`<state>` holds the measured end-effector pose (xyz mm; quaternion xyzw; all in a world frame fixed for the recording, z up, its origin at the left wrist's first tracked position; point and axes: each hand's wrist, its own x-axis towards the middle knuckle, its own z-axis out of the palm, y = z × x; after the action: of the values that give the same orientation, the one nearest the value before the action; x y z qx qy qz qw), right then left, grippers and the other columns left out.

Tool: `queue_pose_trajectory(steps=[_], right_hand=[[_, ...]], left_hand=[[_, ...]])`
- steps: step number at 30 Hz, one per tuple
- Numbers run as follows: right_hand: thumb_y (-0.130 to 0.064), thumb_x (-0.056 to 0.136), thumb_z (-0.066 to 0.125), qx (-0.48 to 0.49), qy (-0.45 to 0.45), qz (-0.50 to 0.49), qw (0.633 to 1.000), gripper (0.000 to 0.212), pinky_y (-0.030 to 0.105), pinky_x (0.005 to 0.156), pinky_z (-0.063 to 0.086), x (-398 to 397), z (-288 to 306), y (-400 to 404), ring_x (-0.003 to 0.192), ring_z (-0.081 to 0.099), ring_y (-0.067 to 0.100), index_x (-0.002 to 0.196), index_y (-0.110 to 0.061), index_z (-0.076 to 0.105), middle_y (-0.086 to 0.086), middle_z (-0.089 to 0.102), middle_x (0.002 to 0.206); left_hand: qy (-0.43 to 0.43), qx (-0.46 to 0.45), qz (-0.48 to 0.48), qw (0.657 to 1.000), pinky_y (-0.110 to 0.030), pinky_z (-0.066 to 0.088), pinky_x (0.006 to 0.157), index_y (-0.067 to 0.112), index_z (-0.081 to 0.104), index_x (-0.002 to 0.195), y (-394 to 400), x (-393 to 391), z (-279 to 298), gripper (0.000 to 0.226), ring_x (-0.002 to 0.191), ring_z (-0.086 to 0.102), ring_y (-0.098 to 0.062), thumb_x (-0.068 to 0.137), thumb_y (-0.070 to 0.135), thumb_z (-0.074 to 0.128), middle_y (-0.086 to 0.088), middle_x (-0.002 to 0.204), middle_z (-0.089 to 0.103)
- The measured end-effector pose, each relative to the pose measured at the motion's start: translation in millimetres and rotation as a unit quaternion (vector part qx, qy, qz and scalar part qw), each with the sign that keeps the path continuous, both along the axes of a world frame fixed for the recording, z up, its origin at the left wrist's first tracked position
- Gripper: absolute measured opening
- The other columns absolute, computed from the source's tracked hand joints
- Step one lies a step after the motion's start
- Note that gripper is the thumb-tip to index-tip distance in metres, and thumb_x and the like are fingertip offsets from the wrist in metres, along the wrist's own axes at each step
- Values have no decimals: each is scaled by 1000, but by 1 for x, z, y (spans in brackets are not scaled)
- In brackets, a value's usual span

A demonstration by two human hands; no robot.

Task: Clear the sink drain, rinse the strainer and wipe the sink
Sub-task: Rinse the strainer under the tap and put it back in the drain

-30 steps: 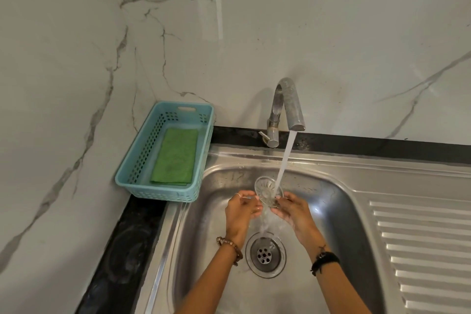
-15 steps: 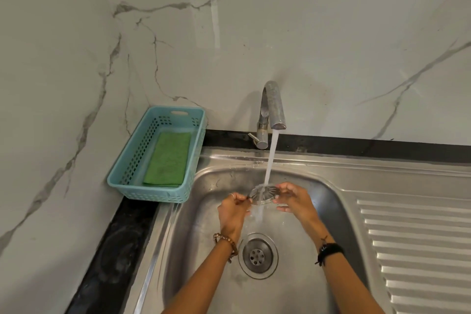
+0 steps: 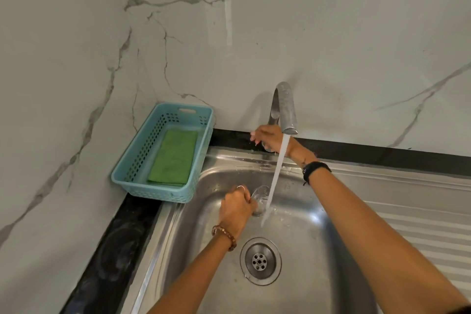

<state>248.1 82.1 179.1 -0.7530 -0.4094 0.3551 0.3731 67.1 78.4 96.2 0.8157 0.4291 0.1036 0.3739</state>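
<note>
My left hand [image 3: 235,205] holds the small round metal strainer [image 3: 260,196] over the steel sink basin [image 3: 318,232], just left of the falling water stream [image 3: 276,178]. My right hand [image 3: 267,137] is up at the base of the chrome tap [image 3: 286,109], closed around the tap handle, which my fingers mostly hide. Water still runs from the spout. The open drain [image 3: 260,261] lies in the basin floor below the strainer.
A turquoise plastic basket [image 3: 142,160] sits on the black counter at the sink's left, with a folded green cloth [image 3: 173,158] inside. A ribbed steel drainboard [image 3: 420,216] stretches to the right. Marble walls close the back and left.
My right hand let go of the strainer and rose to the tap handle. The strainer stays in my left hand alone, now beside the stream instead of under it.
</note>
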Motion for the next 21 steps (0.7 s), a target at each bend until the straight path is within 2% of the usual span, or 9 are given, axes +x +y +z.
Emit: queue_pose_trajectory(steps=[2,4,5,7,10,13,16,18,21], right_hand=[[-23,96,47,82,140,-121,979,26,9,43,38,-5,-5,-8,47,49,-2,75,-18,59,-1,56,74],[-23,97,43,169,334,-226,899,26,14,43,38,-7,-8,-24,40,44,2,77,-17,58,0,63,76],[-25,96,44,197,382,-250,868,22,17,49,40,-9,-13,-33,46,46,4,84,-17,59,-1,67,83],[-28,91,53,186,323,-275,886,11,20,62,46,-22,-27,-61,61,52,7,95,-21,61,-4,68,99],[-33,84,64,43,161,-239,957,15,18,65,48,-55,-60,-111,82,61,9,97,-24,63,-3,66,100],[-26,82,69,-52,100,-205,972,6,8,55,44,-88,-87,-141,74,60,3,81,-26,63,-9,66,80],[-11,85,63,-12,-29,-201,979,17,8,55,42,-108,-92,-154,67,56,6,74,-23,59,-9,60,71],[-9,87,61,14,-102,-183,978,8,10,65,43,-114,-84,-161,74,59,7,85,-16,65,-7,63,79],[-11,87,62,63,-169,-161,970,12,14,74,48,-115,-65,-172,82,63,7,95,-15,69,-6,68,91]], left_hand=[[-30,-55,14,998,-15,44,50,24,48,62,-2,1,-3,27,56,54,-4,74,13,69,9,62,56],[-83,-166,42,982,-24,54,56,21,49,62,-5,1,-7,27,59,57,-10,73,7,69,2,65,58],[-107,-218,61,968,-27,57,58,18,50,63,-8,0,-8,25,60,60,-12,73,4,69,-2,69,60],[-135,-288,96,943,-25,57,54,14,52,65,-12,-3,-10,23,56,64,-12,74,1,69,-6,73,63],[-165,-367,143,904,-23,57,50,11,53,68,-19,-7,-14,21,65,68,-19,76,-3,66,-10,79,64],[-165,-381,141,899,-33,60,64,12,54,70,-31,-16,-20,21,87,66,-34,76,-6,63,-17,88,63],[-192,-337,90,917,-31,57,66,14,52,69,-45,-29,-20,26,74,64,-22,74,-9,65,-8,75,62],[-191,-267,58,943,-25,55,65,16,52,69,-49,-35,-15,27,71,62,-14,75,-6,66,-3,74,62],[-180,-155,18,971,-16,51,70,26,53,66,-50,-45,-2,31,70,63,0,77,0,66,5,74,64]])
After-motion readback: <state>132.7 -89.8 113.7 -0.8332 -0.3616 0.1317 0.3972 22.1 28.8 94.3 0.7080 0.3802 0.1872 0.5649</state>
